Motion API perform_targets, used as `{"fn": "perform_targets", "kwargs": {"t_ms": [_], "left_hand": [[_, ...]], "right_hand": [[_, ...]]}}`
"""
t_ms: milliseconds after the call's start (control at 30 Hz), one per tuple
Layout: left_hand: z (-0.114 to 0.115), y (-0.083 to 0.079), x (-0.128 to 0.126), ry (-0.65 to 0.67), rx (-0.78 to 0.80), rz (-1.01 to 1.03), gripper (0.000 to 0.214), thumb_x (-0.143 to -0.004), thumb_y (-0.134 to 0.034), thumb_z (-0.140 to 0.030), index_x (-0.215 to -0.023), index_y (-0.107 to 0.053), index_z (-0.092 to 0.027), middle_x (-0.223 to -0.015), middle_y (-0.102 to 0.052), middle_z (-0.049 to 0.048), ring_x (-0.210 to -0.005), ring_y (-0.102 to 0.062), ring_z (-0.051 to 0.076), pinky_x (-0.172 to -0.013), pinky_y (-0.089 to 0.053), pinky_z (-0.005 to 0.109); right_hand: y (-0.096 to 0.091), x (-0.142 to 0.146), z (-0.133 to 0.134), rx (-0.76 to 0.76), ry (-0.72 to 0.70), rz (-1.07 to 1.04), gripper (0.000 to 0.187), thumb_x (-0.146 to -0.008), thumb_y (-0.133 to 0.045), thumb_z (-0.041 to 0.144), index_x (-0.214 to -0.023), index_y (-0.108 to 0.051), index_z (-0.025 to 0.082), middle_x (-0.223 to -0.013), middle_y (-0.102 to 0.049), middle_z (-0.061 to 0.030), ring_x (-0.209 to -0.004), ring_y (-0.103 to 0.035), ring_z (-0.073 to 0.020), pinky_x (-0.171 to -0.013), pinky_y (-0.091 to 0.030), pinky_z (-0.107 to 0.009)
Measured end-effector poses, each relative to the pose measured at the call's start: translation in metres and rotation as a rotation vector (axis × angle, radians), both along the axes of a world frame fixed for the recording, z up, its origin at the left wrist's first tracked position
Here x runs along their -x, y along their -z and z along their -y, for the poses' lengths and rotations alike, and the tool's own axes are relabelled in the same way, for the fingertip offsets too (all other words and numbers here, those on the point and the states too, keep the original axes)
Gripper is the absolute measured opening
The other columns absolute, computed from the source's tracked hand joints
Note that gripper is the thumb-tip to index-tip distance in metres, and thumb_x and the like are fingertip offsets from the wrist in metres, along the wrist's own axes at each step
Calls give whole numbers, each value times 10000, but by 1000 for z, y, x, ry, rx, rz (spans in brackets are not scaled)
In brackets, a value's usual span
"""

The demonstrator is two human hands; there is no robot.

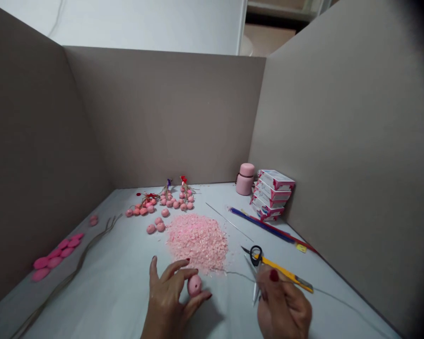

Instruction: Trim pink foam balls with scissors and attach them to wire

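Note:
A round pink bead [194, 286] with a small dark hole sits between the thumb and fingers of my left hand [167, 294], raised over the front of the table. My right hand [282, 301], to its right, pinches a thin cord [240, 275] between thumb and forefinger. One end of the cord runs left to the edge of a heap of pink chips [198, 240]; the other trails off to the lower right. Bead and cord are apart. Partly behind my right hand lie scissors [256, 256] with black handles and a yellow cutter knife [286, 273].
Loose pink beads [155, 226] and tied bead bunches [176, 200] lie at the back. Flat pink discs [56, 254] and long cords [81, 259] are on the left. A thin rod [229, 221], blue sticks [261, 224], stacked boxes [272, 195] and a pink flask [245, 179] stand or lie right.

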State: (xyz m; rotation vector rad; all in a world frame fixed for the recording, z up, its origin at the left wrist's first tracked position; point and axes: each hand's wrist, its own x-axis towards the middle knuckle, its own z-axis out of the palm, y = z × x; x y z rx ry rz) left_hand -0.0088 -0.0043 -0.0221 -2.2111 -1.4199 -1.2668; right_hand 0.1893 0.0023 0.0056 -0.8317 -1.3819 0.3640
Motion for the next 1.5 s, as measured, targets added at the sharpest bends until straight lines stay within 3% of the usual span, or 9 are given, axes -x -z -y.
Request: {"fn": "perform_targets", "kwargs": {"t_ms": [267,367,467,600,733,867,1033,1167,1500], "left_hand": [[7,-12,7,64,109,38,355,-712,-721,-330,-1001,-526,-263,-865,-729,-4,-911,-649,243,-1058,6,541],[5,-19,6,38,371,334,207,-762,-625,-430,-870,-595,-256,-847,-707,11,-869,-627,257,-1030,-110,542],[0,-28,1,85,690,802,449,-811,-408,-607,-639,-542,-214,-634,-588,12,-711,-550,211,-802,-386,364],[-8,-32,-2,259,975,1218,553,-756,-296,-742,-583,-374,-223,-568,-385,-54,-491,-362,108,-519,-366,233],[-15,-30,17,29,760,885,549,-826,-261,-661,-707,-519,-191,-648,-483,-16,-579,-469,138,-605,-423,265],[-22,-25,50,-181,533,631,366,-810,-483,-503,-974,-584,-192,-839,-575,35,-811,-518,221,-747,-381,320],[-23,-16,62,-238,460,333,167,-809,-527,-319,-767,-653,-218,-751,-611,33,-721,-562,228,-711,-365,349],[-21,-15,57,-287,348,244,194,-854,-480,-310,-966,-604,-210,-898,-623,54,-839,-563,241,-775,-359,379],[-20,-17,60,-468,258,234,278,-863,-444,-406,-975,-548,-173,-803,-607,47,-715,-557,226,-743,-405,385]], "right_hand": [[-3,6,3,131,3,-254,429,-875,-519,374,-501,-408,195,-480,-345,45,-449,-361,-101,-430,-278,-244],[-3,3,2,140,36,-243,429,-871,-516,405,-508,-438,191,-475,-353,43,-446,-363,-103,-432,-286,-246],[-3,0,0,157,74,-246,423,-857,-531,428,-518,-471,185,-475,-369,41,-439,-360,-101,-428,-289,-245],[3,0,-4,166,80,-249,423,-832,-560,451,-513,-487,183,-467,-388,40,-427,-366,-99,-420,-292,-242],[11,-1,-9,155,112,-236,425,-806,-579,485,-516,-513,182,-450,-405,39,-413,-368,-97,-409,-291,-239],[12,-3,-12,168,120,-211,427,-794,-583,503,-518,-528,182,-434,-416,40,-398,-370,-96,-402,-304,-235],[6,-6,-12,202,101,-159,411,-801,-583,477,-524,-537,177,-446,-436,34,-403,-383,-99,-409,-330,-232],[5,-7,-12,194,135,-138,421,-801,-573,489,-521,-545,176,-434,-437,34,-394,-385,-101,-401,-331,-231],[11,-8,-20,217,179,-122,413,-753,-602,543,-581,-602,167,-430,-476,29,-405,-429,-117,-402,-361,-232]]}}
